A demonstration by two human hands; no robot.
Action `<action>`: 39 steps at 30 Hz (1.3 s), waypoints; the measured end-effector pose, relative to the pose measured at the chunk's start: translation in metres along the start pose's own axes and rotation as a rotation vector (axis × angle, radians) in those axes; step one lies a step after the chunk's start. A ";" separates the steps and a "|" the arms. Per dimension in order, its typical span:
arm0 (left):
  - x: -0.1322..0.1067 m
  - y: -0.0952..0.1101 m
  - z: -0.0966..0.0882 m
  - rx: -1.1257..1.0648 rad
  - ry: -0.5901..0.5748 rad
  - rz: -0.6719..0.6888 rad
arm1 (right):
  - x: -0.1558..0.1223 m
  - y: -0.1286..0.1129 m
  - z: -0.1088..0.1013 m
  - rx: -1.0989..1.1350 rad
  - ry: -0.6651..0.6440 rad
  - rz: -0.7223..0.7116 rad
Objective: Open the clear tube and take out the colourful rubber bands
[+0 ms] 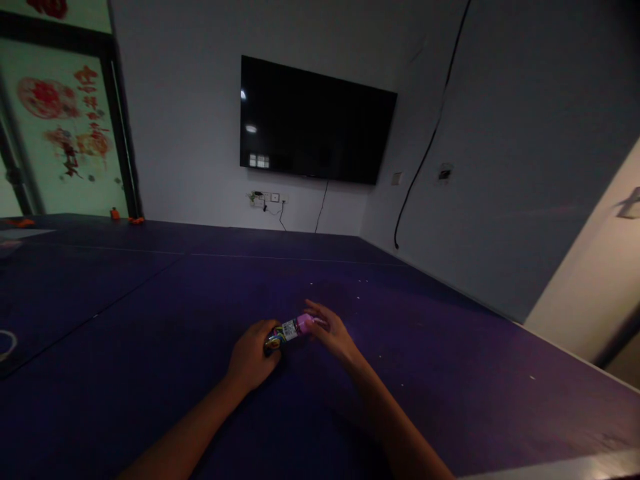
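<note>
A small printed bottle [289, 330] with a white label lies tilted between my hands, low over the purple surface. My left hand [253, 353] is closed around its dark, colourful end, which the fingers partly hide. At the other end is a pink cap [303, 323]. My right hand [333, 332] grips this cap with the thumb in front and fingers behind, while one finger sticks out above it. What the fingers behind the cap do is partly hidden.
The purple surface [225, 280] has seams and a few pale specks. A white ring [7, 344] lies at far left, small orange things [115, 213] near the door [65, 133]. A television [315, 123] hangs on the wall; a black cable [425, 150] dangles at right.
</note>
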State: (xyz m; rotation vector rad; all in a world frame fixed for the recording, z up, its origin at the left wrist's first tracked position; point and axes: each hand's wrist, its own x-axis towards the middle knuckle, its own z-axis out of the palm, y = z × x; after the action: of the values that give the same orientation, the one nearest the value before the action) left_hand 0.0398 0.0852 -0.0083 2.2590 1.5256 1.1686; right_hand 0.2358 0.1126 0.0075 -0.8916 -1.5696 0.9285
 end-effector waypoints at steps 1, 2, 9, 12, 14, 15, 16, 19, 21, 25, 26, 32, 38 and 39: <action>0.000 0.000 0.000 0.006 0.000 0.006 | 0.000 0.000 0.001 -0.032 0.002 0.023; 0.000 0.000 0.001 0.008 -0.001 0.009 | -0.001 0.000 0.002 -0.051 -0.003 0.029; 0.003 0.000 0.001 -0.079 -0.026 -0.055 | 0.001 -0.005 -0.005 0.076 -0.095 -0.095; 0.004 -0.001 0.000 -0.142 -0.084 -0.101 | 0.002 -0.002 -0.009 0.105 -0.189 -0.102; 0.003 -0.001 0.000 -0.158 -0.096 -0.102 | 0.001 0.000 -0.008 0.089 -0.172 -0.109; 0.003 0.000 -0.001 -0.151 -0.087 -0.093 | 0.001 0.001 -0.007 0.049 -0.143 -0.101; 0.003 0.001 -0.001 -0.138 -0.073 -0.081 | 0.000 0.001 -0.006 -0.013 -0.119 -0.076; 0.003 0.002 -0.001 -0.109 -0.028 -0.059 | -0.001 -0.001 -0.003 -0.173 -0.123 0.013; 0.005 0.001 -0.001 -0.126 -0.032 -0.063 | -0.002 -0.003 -0.003 -0.150 -0.139 -0.013; 0.008 -0.003 -0.003 -0.188 -0.052 -0.094 | -0.001 -0.004 -0.005 -0.059 -0.158 -0.148; 0.009 -0.004 -0.004 -0.193 -0.041 -0.099 | -0.001 -0.004 -0.006 -0.059 -0.177 -0.167; 0.008 -0.002 -0.006 -0.088 0.018 -0.004 | -0.004 -0.001 -0.001 -0.032 -0.123 -0.146; 0.008 -0.001 -0.005 0.035 0.032 0.032 | -0.001 -0.001 -0.002 -0.080 -0.112 -0.025; 0.009 -0.001 -0.006 0.047 0.038 0.022 | -0.001 -0.001 -0.002 -0.050 -0.112 -0.062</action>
State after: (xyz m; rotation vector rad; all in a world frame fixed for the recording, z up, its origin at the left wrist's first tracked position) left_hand 0.0364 0.0916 -0.0006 2.3018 1.5614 1.2001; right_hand 0.2381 0.1118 0.0085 -0.8339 -1.7129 0.9116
